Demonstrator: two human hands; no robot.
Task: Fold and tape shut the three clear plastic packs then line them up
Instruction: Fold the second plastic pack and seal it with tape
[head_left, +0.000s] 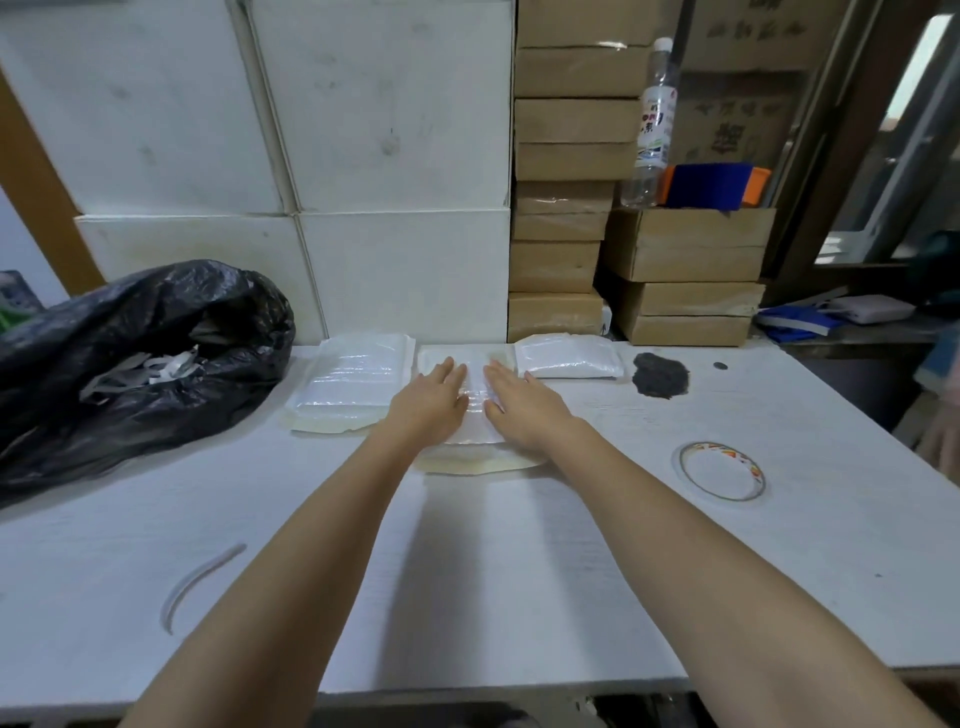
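Note:
Three clear plastic packs lie side by side near the far edge of the white table (519, 571). The left pack (349, 382) lies flat with a loose flap toward me. On the middle pack (475, 415) both hands rest flat: my left hand (431, 405) presses its left half, my right hand (519, 408) its right half, fingers stretched out. Its yellowish flap sticks out below my wrists. The right pack (569, 356) is smaller and lies folded. A roll of clear tape (721, 470) lies on the table to the right of my right forearm.
A black rubbish bag (140, 358) with paper scraps fills the table's left side. White boxes (363, 156) and stacked cardboard boxes (685, 270) stand behind the packs. A dark rough patch (661, 375) lies right of the packs. A curved strip (200, 582) lies near left.

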